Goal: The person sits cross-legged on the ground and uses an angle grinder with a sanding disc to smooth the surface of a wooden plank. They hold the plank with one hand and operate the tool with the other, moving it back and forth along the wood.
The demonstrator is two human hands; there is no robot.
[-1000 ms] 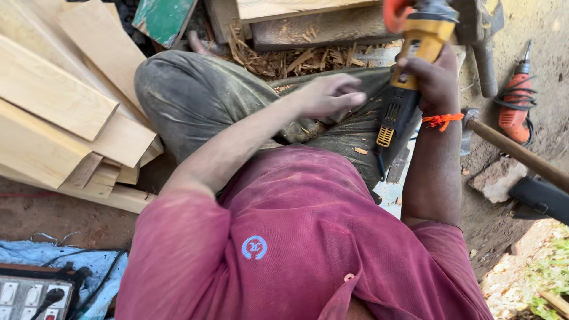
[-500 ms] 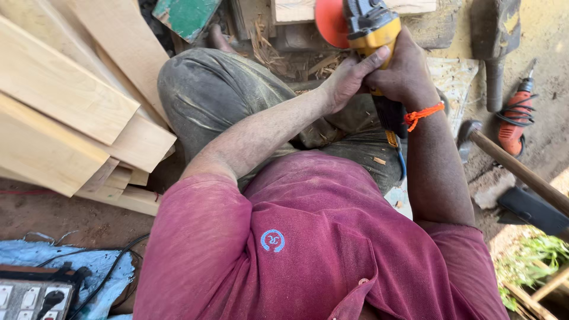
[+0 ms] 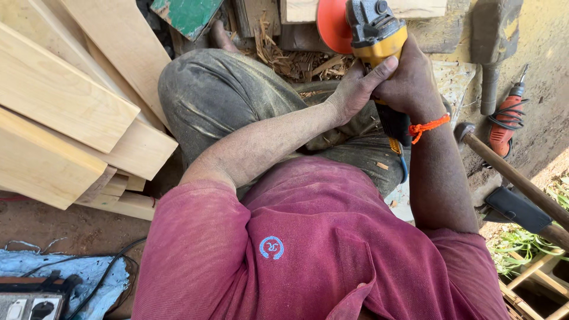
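A yellow and black angle grinder (image 3: 379, 41) with an orange disc (image 3: 333, 26) points away from me, over my lap. My right hand (image 3: 410, 83) grips its body from the right; an orange thread is tied around that wrist. My left hand (image 3: 355, 86) wraps the grinder's yellow housing from the left, thumb up along it. The grinder's black handle and cable run down behind my right forearm. I sit on the ground in grey dusty trousers and a maroon shirt.
Pale wooden planks (image 3: 65, 112) are stacked at the left. A green board (image 3: 188, 15) and wood shavings (image 3: 296, 62) lie ahead. A red drill (image 3: 505, 121), a hammer handle (image 3: 515, 178) and an axe-like tool lie at the right. A power strip (image 3: 29, 302) sits bottom left.
My left hand rose from my thigh and closed on the grinder. Both hands brought the grinder towards the middle and lower in view, with the orange disc now visible.
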